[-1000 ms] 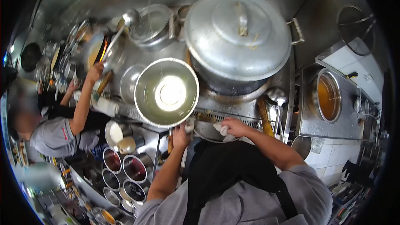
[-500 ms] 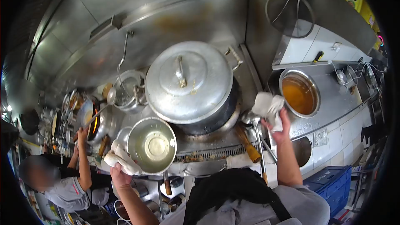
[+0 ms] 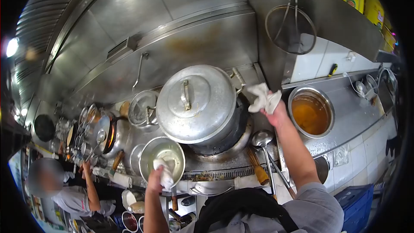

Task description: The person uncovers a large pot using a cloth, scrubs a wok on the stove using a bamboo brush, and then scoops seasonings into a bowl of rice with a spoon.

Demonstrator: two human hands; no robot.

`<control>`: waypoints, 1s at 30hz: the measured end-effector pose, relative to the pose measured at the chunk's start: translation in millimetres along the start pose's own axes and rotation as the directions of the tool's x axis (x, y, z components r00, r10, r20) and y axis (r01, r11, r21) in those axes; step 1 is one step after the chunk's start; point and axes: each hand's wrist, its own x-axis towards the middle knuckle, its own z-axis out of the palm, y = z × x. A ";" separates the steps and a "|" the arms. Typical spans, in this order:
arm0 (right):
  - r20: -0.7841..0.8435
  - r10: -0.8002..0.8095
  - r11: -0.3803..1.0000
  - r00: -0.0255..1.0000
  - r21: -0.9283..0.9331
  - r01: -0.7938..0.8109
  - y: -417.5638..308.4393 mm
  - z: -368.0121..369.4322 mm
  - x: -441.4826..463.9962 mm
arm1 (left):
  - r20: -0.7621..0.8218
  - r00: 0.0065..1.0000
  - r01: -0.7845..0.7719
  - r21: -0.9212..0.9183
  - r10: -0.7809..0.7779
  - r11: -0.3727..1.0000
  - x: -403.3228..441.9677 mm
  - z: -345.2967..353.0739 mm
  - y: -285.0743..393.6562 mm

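My left hand (image 3: 155, 180) is closed round a folded white cloth (image 3: 165, 175), which overlaps the near part of a metal saucepan (image 3: 145, 152) in view; whether they touch I cannot tell. A second white cloth (image 3: 260, 96) is gripped in my right hand (image 3: 274, 113), its loose ends hanging out past the fingers. That hand is just right of the big lidded stockpot (image 3: 202, 118), close to its right side handle (image 3: 238, 80) but apart from it. The stockpot sits on a burner between my arms, its lid (image 3: 168, 90) on.
A pot of orange-brown liquid (image 3: 311, 114) stands on the right counter. Ladles (image 3: 262, 138) and a bamboo brush (image 3: 258, 170) lie right of the burner. A round strainer (image 3: 291, 30) hangs above. At the left, a co-worker (image 3: 77, 196) holds a ladle over a wok (image 3: 103, 136).
My left hand has moved right and in front of the saucepan with its cloth. My right hand has gone up and left, nearer the stockpot's handle. The camera view has shifted.
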 end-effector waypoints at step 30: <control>0.129 0.658 0.661 0.742 -0.572 -0.486 283.4 -23.9 -96.9 | -0.149 0.970 0.048 0.889 0.190 0.454 22.2 -47.4 -209.0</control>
